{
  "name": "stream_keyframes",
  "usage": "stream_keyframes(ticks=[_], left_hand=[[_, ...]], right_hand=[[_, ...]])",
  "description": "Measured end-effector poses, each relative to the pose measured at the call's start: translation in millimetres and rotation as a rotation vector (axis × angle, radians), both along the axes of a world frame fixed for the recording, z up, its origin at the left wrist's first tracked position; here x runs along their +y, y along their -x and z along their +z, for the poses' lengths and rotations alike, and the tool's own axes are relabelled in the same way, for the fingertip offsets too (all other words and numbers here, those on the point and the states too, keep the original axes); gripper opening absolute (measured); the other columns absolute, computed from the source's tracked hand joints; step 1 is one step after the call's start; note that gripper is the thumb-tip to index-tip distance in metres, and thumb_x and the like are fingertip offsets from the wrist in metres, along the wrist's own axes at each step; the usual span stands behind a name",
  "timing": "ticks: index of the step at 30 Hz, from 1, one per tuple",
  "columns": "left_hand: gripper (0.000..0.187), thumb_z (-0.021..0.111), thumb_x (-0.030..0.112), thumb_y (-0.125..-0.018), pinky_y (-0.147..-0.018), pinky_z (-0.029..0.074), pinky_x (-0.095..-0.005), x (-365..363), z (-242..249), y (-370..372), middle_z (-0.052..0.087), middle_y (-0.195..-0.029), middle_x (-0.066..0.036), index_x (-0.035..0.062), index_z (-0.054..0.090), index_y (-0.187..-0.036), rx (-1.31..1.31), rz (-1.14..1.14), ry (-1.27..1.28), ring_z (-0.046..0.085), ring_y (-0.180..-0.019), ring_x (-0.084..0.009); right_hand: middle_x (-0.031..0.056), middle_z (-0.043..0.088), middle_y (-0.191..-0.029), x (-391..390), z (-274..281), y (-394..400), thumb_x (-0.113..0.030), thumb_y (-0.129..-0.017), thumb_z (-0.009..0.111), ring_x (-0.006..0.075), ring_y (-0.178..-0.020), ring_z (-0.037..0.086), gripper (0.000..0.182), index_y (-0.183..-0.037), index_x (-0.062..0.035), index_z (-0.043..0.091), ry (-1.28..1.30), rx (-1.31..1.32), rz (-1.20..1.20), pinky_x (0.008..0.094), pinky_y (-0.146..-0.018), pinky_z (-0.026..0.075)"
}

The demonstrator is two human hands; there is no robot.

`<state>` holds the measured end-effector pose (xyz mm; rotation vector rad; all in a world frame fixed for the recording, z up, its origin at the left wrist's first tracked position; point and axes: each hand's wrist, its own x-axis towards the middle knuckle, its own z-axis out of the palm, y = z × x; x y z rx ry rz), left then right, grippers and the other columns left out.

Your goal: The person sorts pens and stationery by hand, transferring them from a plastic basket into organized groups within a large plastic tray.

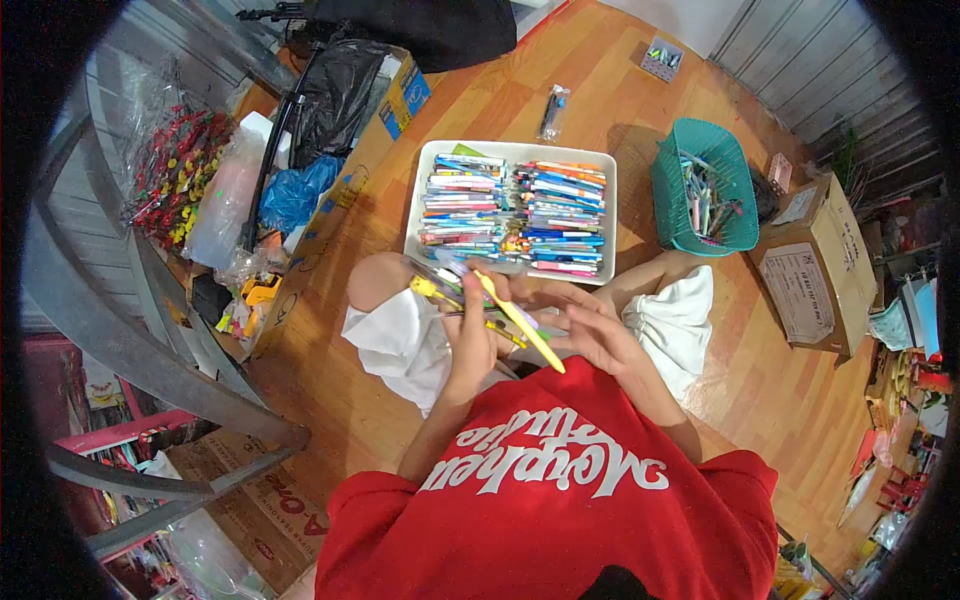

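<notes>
My left hand (478, 325) is closed around a small bunch of pens in front of my red shirt. One bright yellow pen (520, 322) slants across the bunch, its lower end pointing toward my chest. Another pen with a yellow figure on it (430, 290) sticks out on the left side. Beside the bunch is my right hand (598, 330), fingers apart and slightly bent, partly hidden near the pens. Just beyond my hands, a white tray (412, 212) on the floor holds two columns of stacked pens (560, 215) in many colours.
A teal basket (752, 190) with loose pens stands right of the tray, near a cardboard box (815, 270). A clear packet (552, 112) and a small pen holder (662, 60) lie farther off. To the left are a long box with bags (385, 125) and a curved metal frame (160, 330).
</notes>
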<state>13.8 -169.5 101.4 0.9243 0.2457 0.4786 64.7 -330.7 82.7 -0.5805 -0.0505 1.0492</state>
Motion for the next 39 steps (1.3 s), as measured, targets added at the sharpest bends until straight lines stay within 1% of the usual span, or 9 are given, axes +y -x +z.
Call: stream_keyframes(ticks=[7,10,17,26,30,31,35,38,39], left_hand=[[0.02,0.041,0.025,-0.098,-0.069,0.049,-0.0295,1,24,8,0.053,-0.078,-0.006,0.0049,0.045,-0.099,-0.033,-0.082,-0.201,0.054,-0.069,-0.0149],[0.012,0.044,0.014,-0.097,-0.065,0.045,-0.0237,-16,11,10,0.055,-0.077,-0.004,0.0037,0.048,-0.1,0.002,-0.192,-0.425,0.054,-0.07,-0.0103],[0.02,0.053,0.004,-0.091,-0.069,0.043,-0.0213,-30,12,3,0.055,-0.086,-0.003,0.0004,0.05,-0.11,-0.059,-0.346,-0.273,0.052,-0.078,-0.0073],[0.023,0.06,0.012,-0.088,-0.073,0.047,-0.0232,-11,8,7,0.061,-0.097,-0.004,-0.0021,0.057,-0.106,0.218,-0.424,-0.167,0.058,-0.087,-0.0083],[0.028,0.055,0.022,-0.092,-0.07,0.049,-0.0257,13,-38,2,0.062,-0.089,-0.005,0.0006,0.053,-0.11,0.283,-0.228,0.018,0.061,-0.08,-0.0122],[0.02,0.051,0.022,-0.094,-0.074,0.049,-0.0314,22,-10,0,0.059,-0.089,-0.008,0.0041,0.052,-0.103,0.233,-0.248,0.174,0.059,-0.081,-0.018],[0.02,0.053,0.024,-0.093,-0.077,0.046,-0.0308,93,-17,3,0.052,-0.084,-0.004,0.007,0.05,-0.104,0.262,0.022,0.353,0.053,-0.078,-0.0142],[0.018,0.054,0.022,-0.093,-0.072,0.044,-0.0283,139,-34,10,0.043,-0.079,0.0,0.0078,0.048,-0.102,0.124,0.065,0.417,0.047,-0.073,-0.0107],[0.017,0.054,0.021,-0.093,-0.071,0.044,-0.0282,149,-39,14,0.043,-0.079,0.0,0.008,0.048,-0.101,0.162,0.078,0.407,0.046,-0.072,-0.0105]], right_hand=[[0.0114,0.046,-0.131,18,-14,14,-0.044,-0.096,0.033,0.0286,-0.12,0.044,0.054,-0.132,-0.0041,0.039,0.027,0.29,0.134,0.0486,-0.104,0.032],[0.0104,0.045,-0.132,18,-23,16,-0.044,-0.096,0.033,0.0282,-0.121,0.043,0.055,-0.134,-0.0055,0.037,-0.287,0.348,0.117,0.0487,-0.104,0.031],[0.0101,0.047,-0.127,9,-45,19,-0.03,-0.097,0.031,0.0277,-0.118,0.046,0.042,-0.133,-0.0089,0.037,-0.371,0.556,0.025,0.049,-0.103,0.035],[0.0114,0.032,-0.139,16,-29,22,-0.03,-0.097,0.034,0.0322,-0.124,0.039,0.038,-0.135,-0.0251,0.035,-0.097,0.478,-0.033,0.0539,-0.103,0.033],[0.0161,0.04,-0.135,18,-15,13,-0.035,-0.098,0.032,0.035,-0.122,0.04,0.047,-0.137,-0.0093,0.03,-0.175,0.458,0.143,0.0549,-0.105,0.029],[0.0175,0.05,-0.125,19,-19,7,-0.035,-0.097,0.038,0.0309,-0.114,0.049,0.049,-0.133,-0.0016,0.037,-0.1,0.505,0.194,0.0492,-0.1,0.037],[0.0109,0.064,-0.101,31,-53,-36,-0.029,-0.092,0.052,0.0162,-0.087,0.061,0.036,-0.112,0.0015,0.058,0.524,-0.467,0.215,0.0286,-0.078,0.048],[0.0147,0.066,-0.082,61,-80,-98,-0.012,-0.08,0.063,0.0179,-0.068,0.061,0.016,-0.09,0.0005,0.067,0.913,-1.386,-0.071,0.0299,-0.061,0.047],[0.0177,0.065,-0.082,75,-102,-118,-0.012,-0.078,0.064,0.0221,-0.066,0.061,0.015,-0.086,-0.0002,0.068,0.964,-1.398,-0.163,0.0326,-0.06,0.047]])
